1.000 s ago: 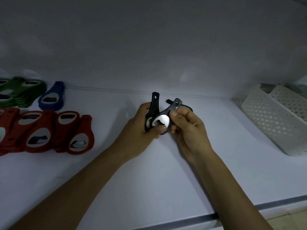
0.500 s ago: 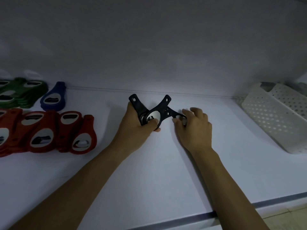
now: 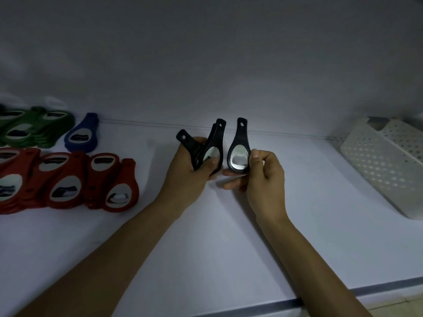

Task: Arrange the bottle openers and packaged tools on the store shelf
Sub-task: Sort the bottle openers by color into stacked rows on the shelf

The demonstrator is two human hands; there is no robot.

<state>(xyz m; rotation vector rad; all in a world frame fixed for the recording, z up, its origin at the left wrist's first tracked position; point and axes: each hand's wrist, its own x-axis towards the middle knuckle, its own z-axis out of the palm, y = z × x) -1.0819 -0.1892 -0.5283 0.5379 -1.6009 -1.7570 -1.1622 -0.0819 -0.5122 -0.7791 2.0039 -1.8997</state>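
You split 1 black opener (image 3: 238, 152) off the bunch. 0.5 s before, your right hand (image 3: 263, 177) lay flat on the shelf (image 3: 229, 248); at this point it pinched that opener upright by its head. Your left hand (image 3: 190, 170) gripped the remaining black openers (image 3: 212, 149), fanned. Both sat right of the red opener row (image 3: 68, 179), apart from it. No black row was laid yet; this 1 likely starts it.

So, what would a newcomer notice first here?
Mid-shelf, the left hand grips a fanned bunch of black plastic bottle openers, while the right hand pinches a single black bottle opener upright beside it. Overlapping red plastic bottle openers lie at far left, and a white perforated plastic basket sits at right.
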